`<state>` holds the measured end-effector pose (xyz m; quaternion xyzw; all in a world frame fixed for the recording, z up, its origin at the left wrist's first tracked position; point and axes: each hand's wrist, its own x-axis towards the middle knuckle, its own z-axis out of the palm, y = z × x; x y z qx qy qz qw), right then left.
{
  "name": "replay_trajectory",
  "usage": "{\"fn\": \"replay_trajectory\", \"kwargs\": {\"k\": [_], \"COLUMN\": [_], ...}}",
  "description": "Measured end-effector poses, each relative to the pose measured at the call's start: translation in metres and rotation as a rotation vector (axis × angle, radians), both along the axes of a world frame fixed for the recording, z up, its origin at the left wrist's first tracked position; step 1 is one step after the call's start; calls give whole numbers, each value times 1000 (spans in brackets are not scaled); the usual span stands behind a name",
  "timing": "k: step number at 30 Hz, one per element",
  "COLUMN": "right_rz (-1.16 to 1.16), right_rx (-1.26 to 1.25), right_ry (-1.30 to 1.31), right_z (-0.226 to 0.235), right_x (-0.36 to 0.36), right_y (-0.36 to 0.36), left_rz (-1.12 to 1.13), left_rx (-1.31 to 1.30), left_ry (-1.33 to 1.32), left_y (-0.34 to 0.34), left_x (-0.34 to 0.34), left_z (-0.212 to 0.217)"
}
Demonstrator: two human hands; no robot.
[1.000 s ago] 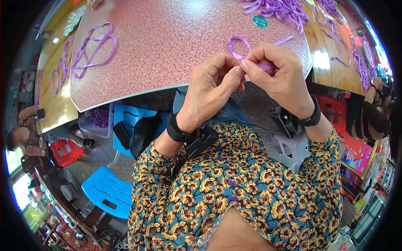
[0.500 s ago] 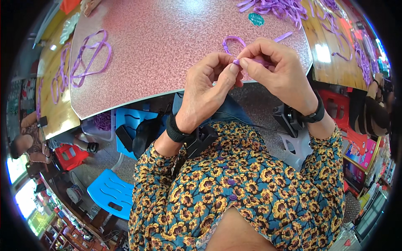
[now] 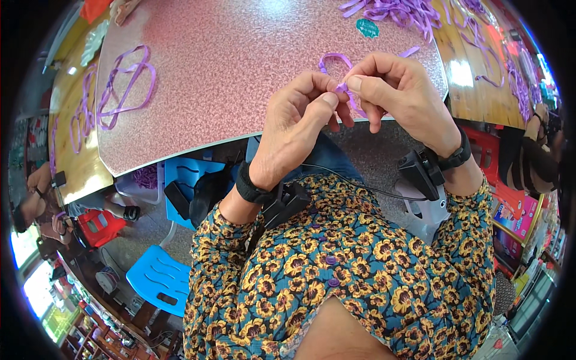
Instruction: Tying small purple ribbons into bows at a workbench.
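Note:
A narrow purple ribbon [image 3: 337, 56] with a small knot is held over the near edge of the pink speckled table [image 3: 240, 90]. My right hand [image 3: 403, 99] pinches it near the knot between thumb and index finger, other fingers curled below. Close beside it, my left hand [image 3: 295, 123] has its thumb and index finger closed at the knot's left side; its grip there is partly hidden. One loop of the ribbon curves up beyond my fingers, and another part hangs beneath the knot.
A looped purple ribbon [image 3: 150, 81] lies at the table's left; a pile of purple ribbons [image 3: 399, 15] lies at the far right, near a green sticker [image 3: 367, 27]. Blue stools [image 3: 161, 279] and a clear bin [image 3: 129, 187] stand at lower left. Other people sit at both sides.
The right hand's fingers have turned and its lower fingers have opened downward. A part of the ribbon now hangs below the knot. My left thumb has drawn slightly back from the knot.

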<state>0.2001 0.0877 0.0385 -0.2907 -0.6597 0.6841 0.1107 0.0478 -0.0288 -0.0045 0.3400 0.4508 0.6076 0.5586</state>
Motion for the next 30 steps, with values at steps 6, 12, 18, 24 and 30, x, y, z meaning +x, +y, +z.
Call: {"fn": "replay_trajectory", "kwargs": {"k": [6, 12, 18, 24, 30], "right_rz": [-26, 6, 5, 49, 93], "right_rx": [44, 163, 245, 291, 267], "right_ry": [-1, -2, 32, -19, -10], "right_z": [0, 0, -1, 3, 0], "right_x": [-3, -4, -4, -6, -2], "right_y": [-2, -3, -7, -5, -3], "left_rz": [20, 59, 21, -25, 8], "left_rx": [15, -21, -4, -13, -28], "left_ry": [-80, 18, 22, 26, -52], "left_y": [-1, -1, 0, -2, -2], "left_x": [-2, -1, -2, -4, -8], "left_z": [-2, -1, -4, -7, -7]}}
